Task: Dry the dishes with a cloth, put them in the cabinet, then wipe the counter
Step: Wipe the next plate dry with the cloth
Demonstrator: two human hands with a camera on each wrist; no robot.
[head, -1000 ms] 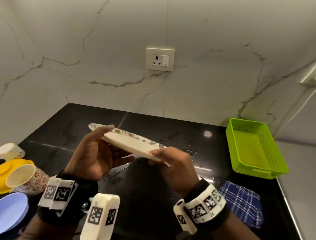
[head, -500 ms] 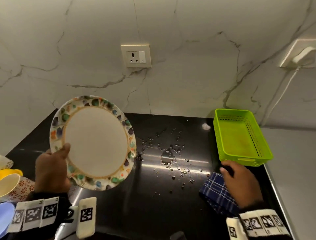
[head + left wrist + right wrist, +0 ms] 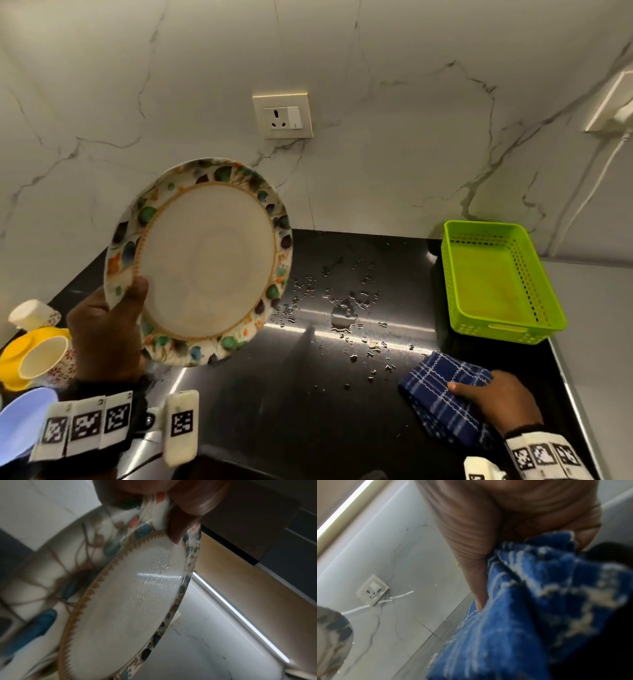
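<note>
A round white plate (image 3: 205, 263) with a leaf-patterned rim stands nearly upright above the left of the black counter (image 3: 308, 411). My left hand (image 3: 106, 329) pinches its lower left rim, thumb on the face. In the left wrist view the plate (image 3: 123, 601) carries fine droplets. My right hand (image 3: 496, 401) grips the folded blue checked cloth (image 3: 442, 394) at the counter's front right; the right wrist view shows the fingers (image 3: 471, 547) curled into the cloth (image 3: 522, 615).
A green plastic basket (image 3: 496, 284) sits at the back right. Water drops (image 3: 346, 315) spread over the middle of the counter. At the left edge are a yellow bowl (image 3: 10, 359), two cups (image 3: 44, 356) and a pale blue plate (image 3: 17, 421). A wall socket (image 3: 283, 115) is behind.
The plate went from flat between both hands to upright in my left hand alone. My right hand left it, reached to the blue cloth and now grips it.
</note>
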